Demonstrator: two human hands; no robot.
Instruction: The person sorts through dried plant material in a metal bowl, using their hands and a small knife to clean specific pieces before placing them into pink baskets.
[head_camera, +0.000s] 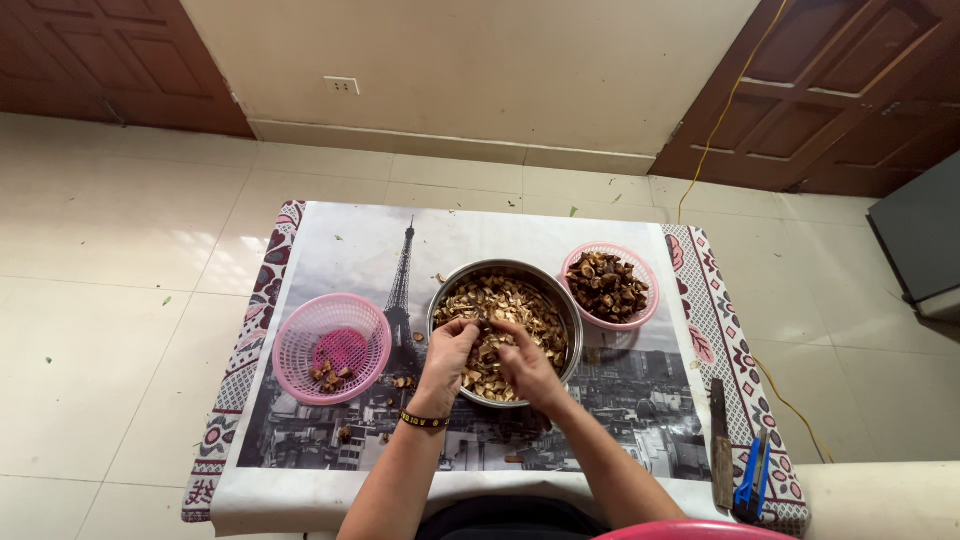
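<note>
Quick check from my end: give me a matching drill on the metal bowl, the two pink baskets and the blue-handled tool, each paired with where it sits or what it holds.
Things:
1. metal bowl
2. left pink basket
3. right pink basket
4. blue-handled tool

Descriptions:
A. near the mat's right edge, beside a long dark blade
B. nearly empty, a few brown bits inside
C. piled with dark brown pieces
D. centre of the mat, pale brown pieces, both hands in it

Pairs: 1-D, 2-B, 3-C, 4-A

Red rim cut by bottom edge, dark cabinet cut at right, bowl contents partly hidden under hands
</note>
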